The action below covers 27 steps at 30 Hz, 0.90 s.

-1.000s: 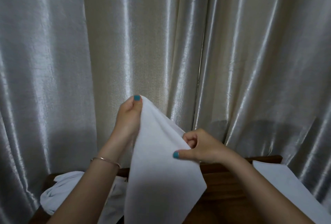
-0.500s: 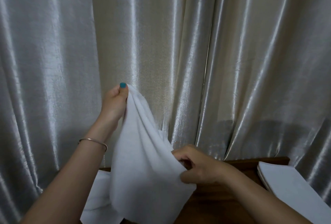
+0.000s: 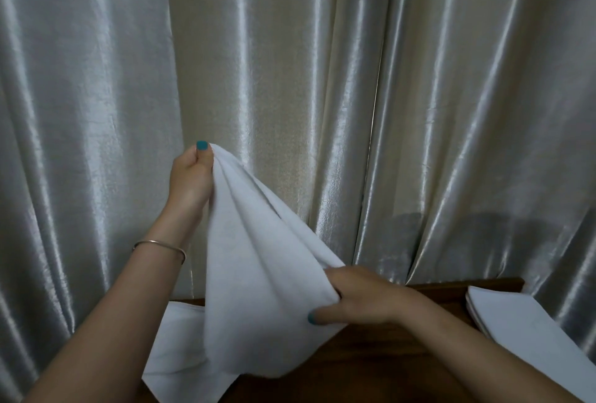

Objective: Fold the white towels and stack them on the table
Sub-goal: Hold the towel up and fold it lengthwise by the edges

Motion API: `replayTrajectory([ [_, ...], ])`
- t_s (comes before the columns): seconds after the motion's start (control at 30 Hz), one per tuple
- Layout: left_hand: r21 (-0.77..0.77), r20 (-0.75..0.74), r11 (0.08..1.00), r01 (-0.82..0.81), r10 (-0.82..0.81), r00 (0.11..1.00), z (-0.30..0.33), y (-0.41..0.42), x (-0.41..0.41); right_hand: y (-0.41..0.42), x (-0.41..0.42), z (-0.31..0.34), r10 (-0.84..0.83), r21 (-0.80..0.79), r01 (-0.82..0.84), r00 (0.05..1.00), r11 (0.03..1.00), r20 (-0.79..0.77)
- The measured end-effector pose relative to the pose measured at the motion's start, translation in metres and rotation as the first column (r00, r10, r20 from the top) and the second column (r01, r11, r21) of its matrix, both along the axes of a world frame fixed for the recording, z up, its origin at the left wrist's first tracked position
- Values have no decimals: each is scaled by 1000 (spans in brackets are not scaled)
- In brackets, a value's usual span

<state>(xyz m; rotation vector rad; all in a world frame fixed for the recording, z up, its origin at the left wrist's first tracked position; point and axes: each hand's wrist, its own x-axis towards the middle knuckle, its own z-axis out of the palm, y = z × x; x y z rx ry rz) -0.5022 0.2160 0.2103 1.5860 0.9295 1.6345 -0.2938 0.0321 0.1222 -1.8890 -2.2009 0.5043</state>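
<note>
White cloth is up in the air: your left hand (image 3: 190, 177) pinches one corner of the towel (image 3: 258, 289) high above the table (image 3: 371, 370), thumb and fingers closed tight on it, while your right hand (image 3: 361, 302) grips a bunched edge lower down, just over the table's back rim, fingers curled around the fabric. Between the two hands the towel hangs in loose pleats, not yet flat, and its bottom trails down towards the unfolded towels (image 3: 180, 357) lying at the table's left end. At the table's right end sits the folded stack (image 3: 516, 322), neat and well apart from your hands. Watch that right grip: it looks to have gathered more than one layer, so spreading from here could leave a twisted edge and a crooked fold. The dangling hem may also drag the loose towels off the table's left end if you swing wide, and the curtain (image 3: 290, 80) hangs close behind the table.
</note>
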Motion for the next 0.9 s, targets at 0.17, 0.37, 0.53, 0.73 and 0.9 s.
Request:
replayTrajectory([
  [0.17,-35,-31,998,-60,59,998,-7,11,-11,14,25,15,-44,148,30,995,988,93],
  [0.37,-75,-71,989,-127,122,990,-18,16,-24,22,58,40,-87,157,68,989,985,120],
  [0.53,-99,-78,977,-189,181,980,-25,14,-31,23,77,62,-201,296,92,910,951,363],
  [0.73,-75,-75,974,-216,210,975,-35,8,-36,23,107,81,-264,419,84,881,904,393],
  [0.9,-23,-28,974,-227,226,974,-35,0,-28,23,116,86,-222,452,75,934,889,280],
])
